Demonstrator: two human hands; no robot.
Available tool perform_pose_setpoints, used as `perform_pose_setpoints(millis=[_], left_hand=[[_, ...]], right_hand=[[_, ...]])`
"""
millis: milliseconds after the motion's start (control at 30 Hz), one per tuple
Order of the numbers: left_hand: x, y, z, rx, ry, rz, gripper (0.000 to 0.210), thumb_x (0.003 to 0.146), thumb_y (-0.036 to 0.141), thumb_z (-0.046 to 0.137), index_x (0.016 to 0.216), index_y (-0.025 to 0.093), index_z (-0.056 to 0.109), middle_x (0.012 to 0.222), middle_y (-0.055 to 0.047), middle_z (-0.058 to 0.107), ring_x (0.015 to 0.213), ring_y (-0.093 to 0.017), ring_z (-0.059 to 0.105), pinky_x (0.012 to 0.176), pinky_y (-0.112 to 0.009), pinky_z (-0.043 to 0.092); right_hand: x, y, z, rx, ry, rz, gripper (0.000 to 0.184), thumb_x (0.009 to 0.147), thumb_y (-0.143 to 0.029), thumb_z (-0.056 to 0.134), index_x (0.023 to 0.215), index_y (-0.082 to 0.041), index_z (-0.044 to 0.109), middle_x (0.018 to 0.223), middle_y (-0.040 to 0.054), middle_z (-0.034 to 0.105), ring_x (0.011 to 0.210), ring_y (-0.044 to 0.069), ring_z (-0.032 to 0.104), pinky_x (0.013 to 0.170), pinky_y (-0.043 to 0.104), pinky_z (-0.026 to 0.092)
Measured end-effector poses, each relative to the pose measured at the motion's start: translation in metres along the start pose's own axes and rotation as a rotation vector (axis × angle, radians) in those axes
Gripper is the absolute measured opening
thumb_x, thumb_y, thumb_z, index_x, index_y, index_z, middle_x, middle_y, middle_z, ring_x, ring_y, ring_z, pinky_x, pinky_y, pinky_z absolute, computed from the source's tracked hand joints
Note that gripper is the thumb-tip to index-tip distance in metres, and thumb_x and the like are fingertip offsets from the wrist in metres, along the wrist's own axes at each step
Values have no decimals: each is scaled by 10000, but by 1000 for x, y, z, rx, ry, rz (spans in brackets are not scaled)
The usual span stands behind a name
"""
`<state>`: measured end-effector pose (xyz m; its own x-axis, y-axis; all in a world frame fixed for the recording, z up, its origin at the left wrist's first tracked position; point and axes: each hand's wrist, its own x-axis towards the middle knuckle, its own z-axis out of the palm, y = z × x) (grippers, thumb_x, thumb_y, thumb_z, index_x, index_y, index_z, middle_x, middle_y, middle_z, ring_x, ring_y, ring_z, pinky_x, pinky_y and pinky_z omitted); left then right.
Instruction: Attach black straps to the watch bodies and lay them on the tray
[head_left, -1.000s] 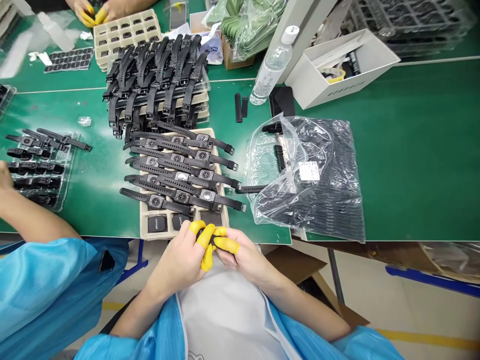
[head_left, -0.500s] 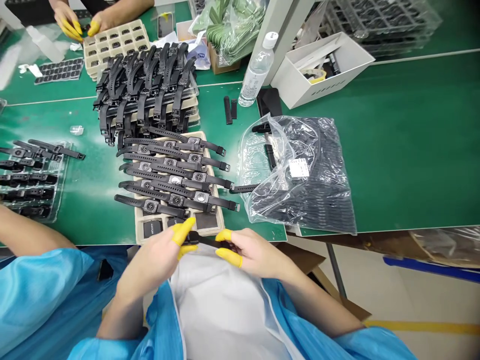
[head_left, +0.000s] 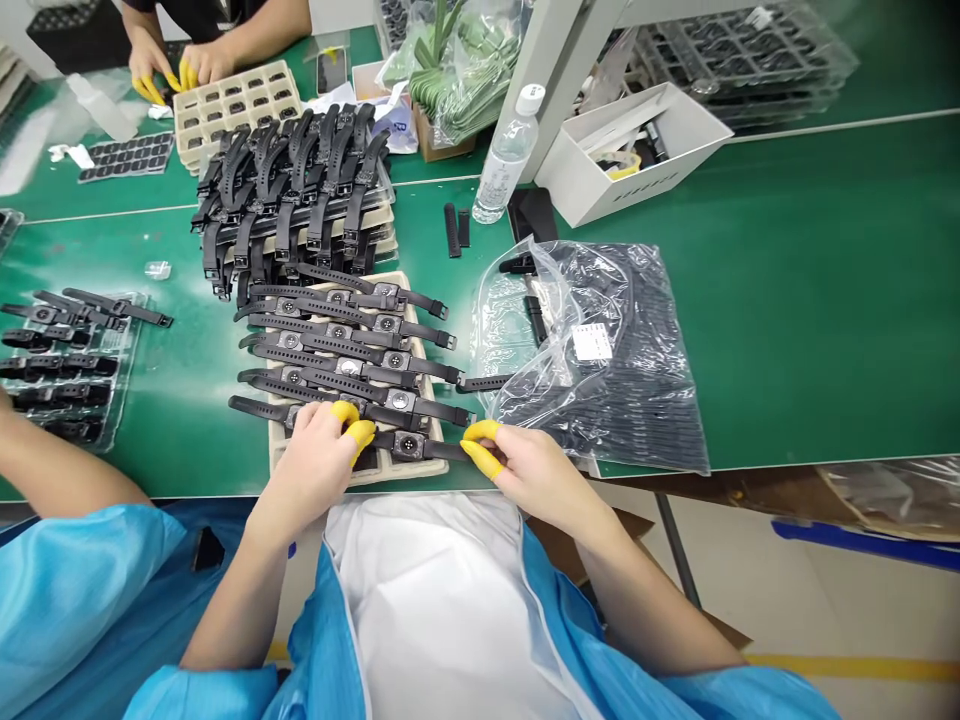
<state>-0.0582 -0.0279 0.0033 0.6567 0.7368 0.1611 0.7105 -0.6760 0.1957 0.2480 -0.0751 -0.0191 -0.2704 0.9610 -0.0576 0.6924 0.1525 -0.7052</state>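
Note:
A black smartwatch (head_left: 409,446) lies face down, its sensor side up, over the front right of a cream tray (head_left: 435,467). My left hand (head_left: 319,450), with yellow finger cots on, pinches the strap at its left end. The strap's right end is between the yellow-tipped fingers of my right hand (head_left: 525,470), just past the tray's edge. Behind it, several more smartwatches (head_left: 339,333) lie crosswise in rows on the same tray, straps stretched left and right. Part of the tray's front row is hidden by my left hand.
Right of the tray lies a clear bag of black straps (head_left: 637,380). Stacked trays of watches (head_left: 292,190) stand behind. A water bottle (head_left: 510,155) and a white box (head_left: 630,160) are further back. Left is a co-worker's blue sleeve (head_left: 82,580); another person's hands (head_left: 176,75) work across the table.
Both hands have moved forward from the table's front edge and spread apart. The smartwatch they held close to my body now lies stretched over the tray's front row.

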Motion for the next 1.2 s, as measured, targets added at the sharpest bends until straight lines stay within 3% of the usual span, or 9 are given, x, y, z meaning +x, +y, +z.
perform_pose_setpoints(millis=[100,167,333,433,567,733,867,1000,1200], left_hand=[[-4,2,2,72,200,-19,108,997,188,569,1043,198,667,1103,-133,648,1077,-308,572,988,-518,473],[-12,8,-3,114,229,-5,76,996,222,592,983,184,656,1059,-139,660,1034,-308,586,904,-481,508],[-30,29,-18,326,-15,-19,269,1037,202,469,979,116,718,1040,-169,712,981,-316,624,766,-431,506],[-31,37,-19,412,-102,-62,299,1021,179,469,1000,86,752,1062,-195,723,998,-343,640,751,-443,501],[-20,43,-19,449,-182,-134,225,959,151,542,871,122,748,945,-172,712,903,-349,640,702,-443,479],[-15,42,-20,435,-190,-105,167,887,146,562,765,153,677,766,-124,632,801,-337,603,693,-447,464],[-25,33,-13,414,-137,-84,220,965,174,522,790,167,656,779,-112,638,807,-312,606,700,-422,467],[-34,22,-8,303,-135,-103,211,984,127,494,850,177,650,832,-109,671,843,-305,619,713,-413,483],[-41,13,-21,-117,-30,-196,149,1007,197,497,1072,180,630,1035,-105,716,950,-270,673,776,-384,555]], right_hand=[[18,14,-7,-62,173,-44,259,1042,-301,501,1170,-177,690,1025,138,762,905,271,716,800,377,544],[37,28,-14,-195,253,-62,315,1049,-281,468,1250,-133,662,1149,189,744,1074,316,691,930,436,529],[72,60,-39,-609,140,44,312,1032,-199,453,1223,-99,678,1000,171,778,1039,330,695,1152,557,330],[74,65,-51,-714,17,139,286,1018,-245,536,1221,-107,684,906,128,771,865,294,705,1106,536,348],[70,69,-56,-730,-131,169,249,960,-298,651,1156,-152,704,1098,153,728,976,315,686,910,443,436],[70,81,-54,-600,-155,217,205,948,-275,643,1118,-167,685,1062,133,717,989,305,643,810,394,417],[71,88,-55,-595,-151,174,111,943,-277,619,916,-182,670,972,135,688,979,326,605,801,409,408],[68,87,-55,-429,37,71,157,977,-319,569,882,-199,603,962,144,684,950,325,606,801,429,440],[52,59,-60,287,660,127,311,877,-483,761,1002,-242,609,838,21,661,699,213,630,661,362,507]])
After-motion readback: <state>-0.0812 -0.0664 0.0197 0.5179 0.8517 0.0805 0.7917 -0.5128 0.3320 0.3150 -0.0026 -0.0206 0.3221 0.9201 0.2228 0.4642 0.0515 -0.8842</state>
